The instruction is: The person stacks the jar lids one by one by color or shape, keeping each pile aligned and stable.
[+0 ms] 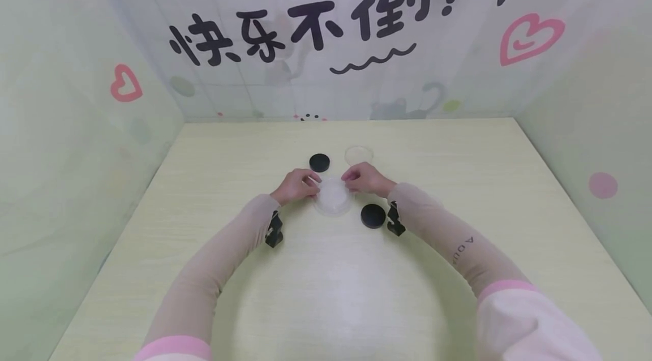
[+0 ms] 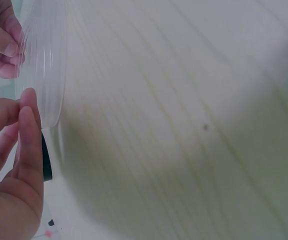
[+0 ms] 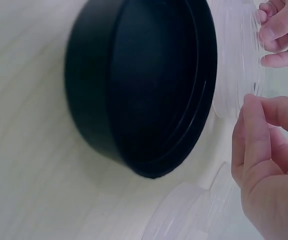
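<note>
A translucent round plastic container [image 1: 333, 200] with ridged walls stands on the table between both hands. My left hand [image 1: 297, 187] pinches its upper rim from the left, thumb and forefinger together in the left wrist view. On the opposite side, my right hand [image 1: 368, 180] also pinches the top edge, its thumb and fingertips [image 3: 254, 107] meeting at the rim. Just in front of the right hand lies a round black lid [image 1: 373, 216], hollow side up. Behind the left hand sits another round black lid [image 1: 319, 163].
A clear round dish [image 1: 359, 155] stands behind the right hand, and its wall [image 3: 176, 215] shows low in the right wrist view. Printed cloth walls [image 1: 326, 89] border the pale wooden table [image 1: 326, 293] at the back and sides.
</note>
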The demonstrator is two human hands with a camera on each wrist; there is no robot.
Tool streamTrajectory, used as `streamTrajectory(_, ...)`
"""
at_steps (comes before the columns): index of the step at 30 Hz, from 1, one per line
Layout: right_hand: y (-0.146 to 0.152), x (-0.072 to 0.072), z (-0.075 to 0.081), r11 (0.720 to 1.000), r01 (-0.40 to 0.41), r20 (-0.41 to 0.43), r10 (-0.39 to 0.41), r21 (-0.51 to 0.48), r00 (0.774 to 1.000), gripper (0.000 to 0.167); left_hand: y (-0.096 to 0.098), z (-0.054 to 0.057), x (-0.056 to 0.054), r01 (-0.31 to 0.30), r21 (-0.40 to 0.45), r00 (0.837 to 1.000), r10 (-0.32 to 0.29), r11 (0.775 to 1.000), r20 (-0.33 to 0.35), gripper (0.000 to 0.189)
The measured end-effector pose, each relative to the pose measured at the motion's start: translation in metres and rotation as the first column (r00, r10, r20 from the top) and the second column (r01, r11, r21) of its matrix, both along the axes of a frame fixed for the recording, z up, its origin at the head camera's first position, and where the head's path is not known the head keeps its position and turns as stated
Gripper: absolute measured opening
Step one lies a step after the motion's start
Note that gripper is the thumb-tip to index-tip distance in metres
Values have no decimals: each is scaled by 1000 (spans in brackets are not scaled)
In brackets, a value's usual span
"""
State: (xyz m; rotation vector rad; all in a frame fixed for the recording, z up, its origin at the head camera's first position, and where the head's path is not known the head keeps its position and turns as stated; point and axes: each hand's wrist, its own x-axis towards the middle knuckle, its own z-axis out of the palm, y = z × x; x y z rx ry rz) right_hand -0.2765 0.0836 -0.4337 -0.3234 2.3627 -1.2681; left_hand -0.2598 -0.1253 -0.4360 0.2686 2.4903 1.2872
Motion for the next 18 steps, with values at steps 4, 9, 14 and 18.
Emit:
streamTrajectory(4, 0, 0, 0, 1000, -6, -25, 7, 24, 1000, 21, 0, -1, 0, -1, 11, 1000, 1, 1000, 10, 23)
streamTrajectory(9, -1, 0, 0, 999, -7, -30, 8, 33, 1000, 21, 0, -1, 0, -7, 9, 1000, 7, 1000, 21, 21)
streamTrajectory(14, 0, -1, -2, 999, -9, -49, 12, 43, 999, 21, 1, -3, -1, -13, 2, 999, 13, 1000, 29, 21)
streamTrajectory(18, -1, -1, -2, 999, -5, -49, 8, 47, 999, 21, 1, -4, -2, -22, 10, 999, 21, 1000, 36, 21)
